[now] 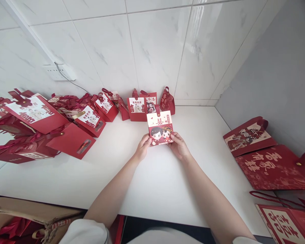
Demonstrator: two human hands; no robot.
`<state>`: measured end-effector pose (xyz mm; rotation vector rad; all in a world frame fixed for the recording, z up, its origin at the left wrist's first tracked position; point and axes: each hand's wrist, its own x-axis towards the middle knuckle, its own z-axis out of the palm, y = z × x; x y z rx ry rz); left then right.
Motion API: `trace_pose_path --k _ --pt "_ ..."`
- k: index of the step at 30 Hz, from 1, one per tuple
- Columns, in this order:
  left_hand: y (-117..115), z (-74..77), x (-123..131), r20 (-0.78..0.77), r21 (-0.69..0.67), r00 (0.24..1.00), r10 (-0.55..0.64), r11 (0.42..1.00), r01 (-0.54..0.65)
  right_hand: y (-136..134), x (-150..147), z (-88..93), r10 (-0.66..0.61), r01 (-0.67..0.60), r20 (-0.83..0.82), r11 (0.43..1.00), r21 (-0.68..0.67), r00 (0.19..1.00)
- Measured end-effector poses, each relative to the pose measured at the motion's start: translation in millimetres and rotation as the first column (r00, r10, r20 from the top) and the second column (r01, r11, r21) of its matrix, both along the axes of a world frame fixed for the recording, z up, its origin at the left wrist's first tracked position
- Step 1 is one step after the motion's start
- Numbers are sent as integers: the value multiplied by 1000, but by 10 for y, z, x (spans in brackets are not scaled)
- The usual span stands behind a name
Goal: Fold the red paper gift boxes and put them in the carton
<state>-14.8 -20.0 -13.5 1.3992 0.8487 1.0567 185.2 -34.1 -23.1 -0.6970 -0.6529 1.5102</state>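
A red and cream gift box (160,130) with two cartoon figures, a red double-happiness character and a red strap on top is held upright over the white table. My left hand (143,146) grips its lower left side, the thumb on the front edge. On the lower right side, my right hand (178,145) closes around the box in the same way. Most of the fingers of both hands are hidden behind it. Behind the held box stand a red box with a white label (137,110) and a dark red box with a loop (167,101).
Red gift boxes (40,115) are piled at the table's left. Several red bags (274,166) lean along the grey right wall. An open cardboard box (33,211) with red ribbons sits at front left, below the white table (162,189). A cable runs from a wall socket (59,72).
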Motion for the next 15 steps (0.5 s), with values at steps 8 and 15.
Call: trace_pose_path --k 8,15 --pt "-134 160 20 28 67 990 136 988 -138 42 -43 -14 -5 2 -65 999 -46 998" --pt "-108 161 18 54 91 972 231 968 -235 8 -117 -20 -151 137 140 985 102 979"
